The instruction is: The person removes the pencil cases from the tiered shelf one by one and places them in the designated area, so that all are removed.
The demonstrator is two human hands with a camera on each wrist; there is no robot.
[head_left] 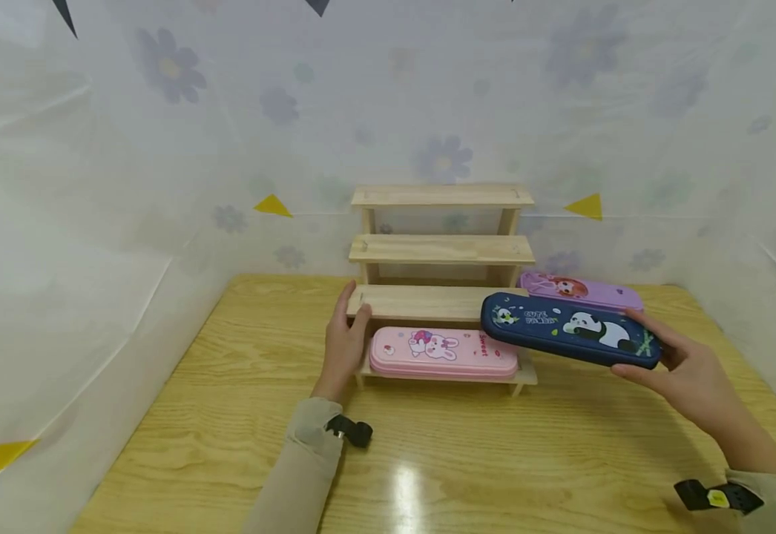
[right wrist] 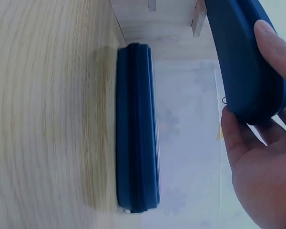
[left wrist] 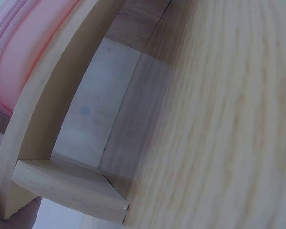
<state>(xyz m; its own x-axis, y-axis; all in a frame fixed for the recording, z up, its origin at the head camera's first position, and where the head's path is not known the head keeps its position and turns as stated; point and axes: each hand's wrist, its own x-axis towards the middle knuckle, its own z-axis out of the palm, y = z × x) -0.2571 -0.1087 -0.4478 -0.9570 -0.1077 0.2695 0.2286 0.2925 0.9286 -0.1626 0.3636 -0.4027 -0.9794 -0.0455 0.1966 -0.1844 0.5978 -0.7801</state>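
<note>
A wooden stepped display shelf [head_left: 441, 249] stands on the table. My left hand [head_left: 344, 345] grips the left end of its second-lowest step; in the left wrist view, fingers [left wrist: 24, 215] show at a board's end. My right hand [head_left: 695, 378] pinches the right end of a dark blue panda pencil case [head_left: 561, 326], held raised and slightly tilted, its left end over the shelf's right side. A pink bunny pencil case [head_left: 443, 353] lies on the lowest step. Behind the panda case is a purple pencil case [head_left: 618, 298] with a cartoon girl, partly covered.
In the right wrist view another dark blue case [right wrist: 137, 129] rests on the wood-grain table [right wrist: 43, 119]; the head view does not show it clearly. A white flower-print sheet [head_left: 375, 89] hangs around the table's back and sides.
</note>
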